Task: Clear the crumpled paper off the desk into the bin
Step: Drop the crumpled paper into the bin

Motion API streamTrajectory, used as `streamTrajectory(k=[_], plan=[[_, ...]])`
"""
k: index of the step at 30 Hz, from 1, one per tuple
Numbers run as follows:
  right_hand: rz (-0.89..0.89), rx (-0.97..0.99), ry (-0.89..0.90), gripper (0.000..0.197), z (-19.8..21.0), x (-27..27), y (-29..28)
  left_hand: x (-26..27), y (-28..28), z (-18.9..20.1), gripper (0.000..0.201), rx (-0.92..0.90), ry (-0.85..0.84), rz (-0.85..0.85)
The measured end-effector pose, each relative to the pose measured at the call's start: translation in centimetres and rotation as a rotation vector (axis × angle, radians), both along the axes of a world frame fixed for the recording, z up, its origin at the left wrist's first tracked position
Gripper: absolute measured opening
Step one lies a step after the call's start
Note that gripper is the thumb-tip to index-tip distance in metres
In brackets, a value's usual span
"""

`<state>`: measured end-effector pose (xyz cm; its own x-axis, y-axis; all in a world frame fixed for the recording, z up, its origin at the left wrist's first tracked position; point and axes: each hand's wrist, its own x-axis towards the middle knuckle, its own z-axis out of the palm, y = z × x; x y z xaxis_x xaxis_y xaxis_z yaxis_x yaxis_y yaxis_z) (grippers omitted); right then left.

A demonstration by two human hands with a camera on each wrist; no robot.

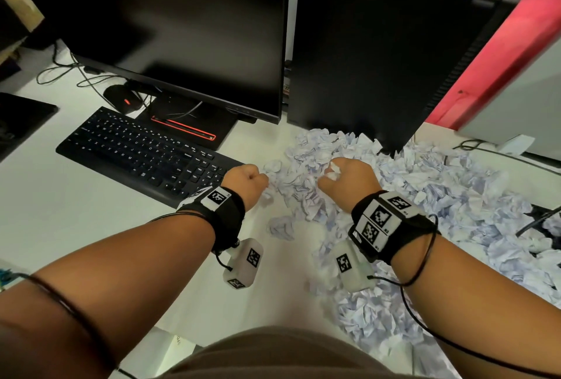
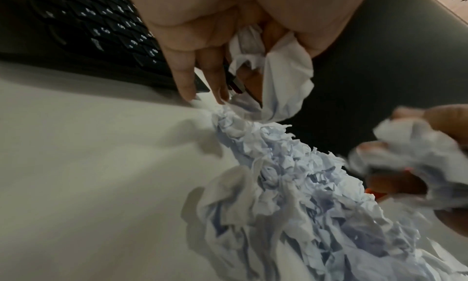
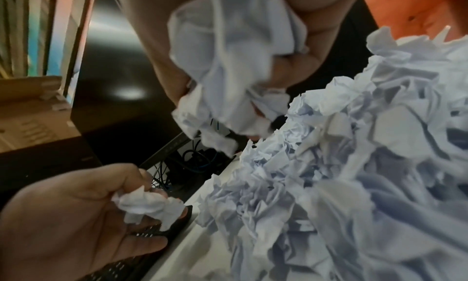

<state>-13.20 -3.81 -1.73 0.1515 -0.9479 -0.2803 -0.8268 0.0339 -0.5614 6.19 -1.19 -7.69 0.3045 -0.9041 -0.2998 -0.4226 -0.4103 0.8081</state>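
- Left hand (image 1: 247, 180): fingers curled into a fist at the left edge of the paper pile, just beside the right end of the keyboard (image 1: 145, 154). The left wrist view shows a wad of crumpled paper (image 2: 276, 81) gripped in the palm, with two fingers (image 2: 186, 79) reaching down toward the desk surface.
- Right hand (image 1: 349, 180): fingers closed round a larger wad of paper (image 3: 228, 69) — white folds show between thumb and knuckles in the head view. The hand sits over the near-left part of the pile.
- Crumpled paper pile (image 1: 425, 211): pale blue-white sheets, heaped on the desk (image 1: 76, 227) in front of the black computer tower (image 1: 379, 54) and spreading to the right and toward the desk's near edge. A few loose balls (image 1: 280, 227) lie apart from the heap, between the two forearms.
- Bin: not seen in any view.
- Monitor (image 1: 182, 29): dark screen, standing behind the keyboard; its base carries a red-lit strip.
- Mouse (image 1: 124, 99): black, left of the monitor base, among loose cables.
- Both wrists carry black straps with printed square markers — a small white block hangs under each.
- Wrist views are blurred; individual sheets in either grip cannot be counted.
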Motion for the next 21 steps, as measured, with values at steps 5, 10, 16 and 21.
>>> streamTrajectory(k=[5,10,16,21], plan=[[0.146,-0.037,-0.003,0.013,-0.4,0.6,0.6,-0.2,-0.5,0.5,0.035,-0.018,0.131,0.075],[0.479,0.197,0.137,0.045,-1.3,2.8,2.7,0.1,-0.4,0.1,0.032,-0.028,0.038,0.034],[0.699,0.219,0.390,0.062,-3.7,4.8,3.6,0.9,-1.0,-1.1,0.033,-0.058,-0.063,0.056],[0.709,0.190,0.502,0.044,-4.6,4.5,3.6,0.5,-1.4,-1.1,0.015,-0.001,-0.216,-0.083]])
